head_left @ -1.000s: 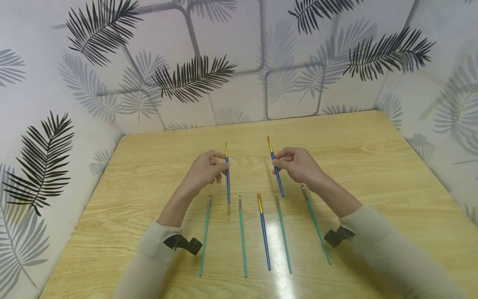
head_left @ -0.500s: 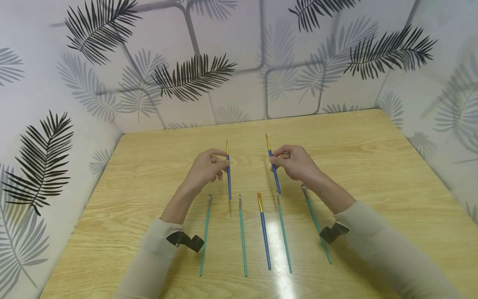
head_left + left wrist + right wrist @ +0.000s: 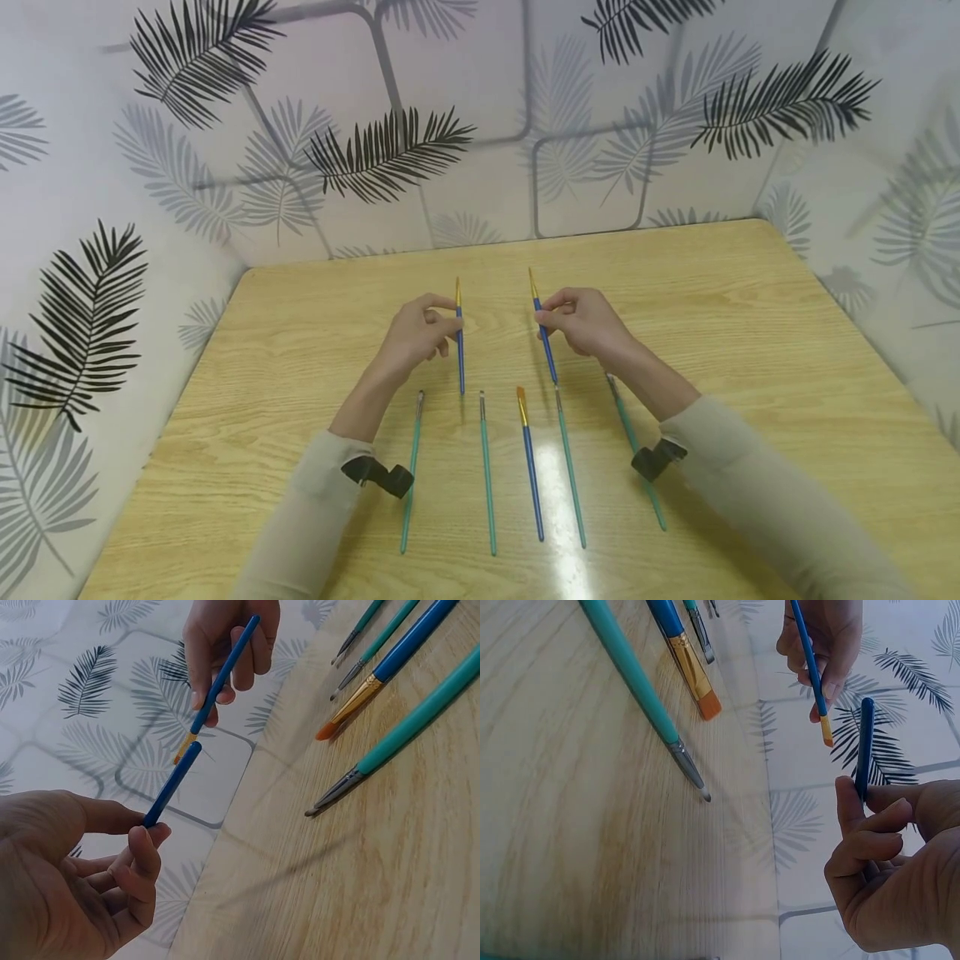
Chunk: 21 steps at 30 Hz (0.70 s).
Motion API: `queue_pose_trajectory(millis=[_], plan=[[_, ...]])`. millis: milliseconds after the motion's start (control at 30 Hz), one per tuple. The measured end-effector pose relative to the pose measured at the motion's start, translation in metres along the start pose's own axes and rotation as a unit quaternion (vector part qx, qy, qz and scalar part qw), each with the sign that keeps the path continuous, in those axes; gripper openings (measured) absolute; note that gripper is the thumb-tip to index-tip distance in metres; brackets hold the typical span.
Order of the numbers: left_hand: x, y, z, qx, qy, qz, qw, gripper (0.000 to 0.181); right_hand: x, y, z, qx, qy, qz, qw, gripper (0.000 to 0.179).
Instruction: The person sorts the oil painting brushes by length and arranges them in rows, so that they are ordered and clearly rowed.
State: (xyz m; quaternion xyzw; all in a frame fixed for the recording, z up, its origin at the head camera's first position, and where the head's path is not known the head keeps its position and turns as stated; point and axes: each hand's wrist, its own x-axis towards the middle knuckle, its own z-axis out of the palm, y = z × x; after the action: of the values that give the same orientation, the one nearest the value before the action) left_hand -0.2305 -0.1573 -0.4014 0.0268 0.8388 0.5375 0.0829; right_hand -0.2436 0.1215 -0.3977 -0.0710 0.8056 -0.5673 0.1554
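Note:
My left hand (image 3: 420, 335) pinches a blue-handled paintbrush (image 3: 461, 358) between thumb and fingers, bristles pointing toward the far wall. Another blue paintbrush (image 3: 547, 346), tilted slightly, is pinched in my right hand (image 3: 588, 323). Both brushes are held above the table, side by side with a gap between them. In the left wrist view the left brush's handle (image 3: 174, 782) points up from the fingertips, its bristle end hidden by the hand. The right wrist view likewise shows the right brush's handle (image 3: 865, 742) rising from thumb and finger.
Several brushes lie in a row on the wooden table (image 3: 300, 375), nearer me: teal ones, such as the leftmost teal brush (image 3: 413, 475), and one blue brush with orange bristles (image 3: 531, 467). A leaf-patterned wall (image 3: 480, 192) borders the table's far edge.
My right hand has moved left and slightly away with its paintbrush, narrowing the gap. My left hand has shifted slightly away from me. The brushes on the table have stayed put.

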Motion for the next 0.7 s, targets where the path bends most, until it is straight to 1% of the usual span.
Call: queue_pose_trajectory(millis=[233,467,700], plan=[[0.006,0.000,0.000,0.005,0.003,-0.006,1.0000,0.043,0.006,0.000,0.005,0.010,-0.004,0.002,0.9999,0.030],[0.011,-0.004,0.002,-0.003,0.007,-0.007,0.9999,0.041,0.011,0.000,0.010,0.013,-0.006,0.003,0.9999,0.027],[0.017,-0.006,0.005,-0.001,0.014,-0.004,0.9999,0.040,0.012,-0.004,0.013,-0.002,-0.005,0.013,0.9999,0.028]])
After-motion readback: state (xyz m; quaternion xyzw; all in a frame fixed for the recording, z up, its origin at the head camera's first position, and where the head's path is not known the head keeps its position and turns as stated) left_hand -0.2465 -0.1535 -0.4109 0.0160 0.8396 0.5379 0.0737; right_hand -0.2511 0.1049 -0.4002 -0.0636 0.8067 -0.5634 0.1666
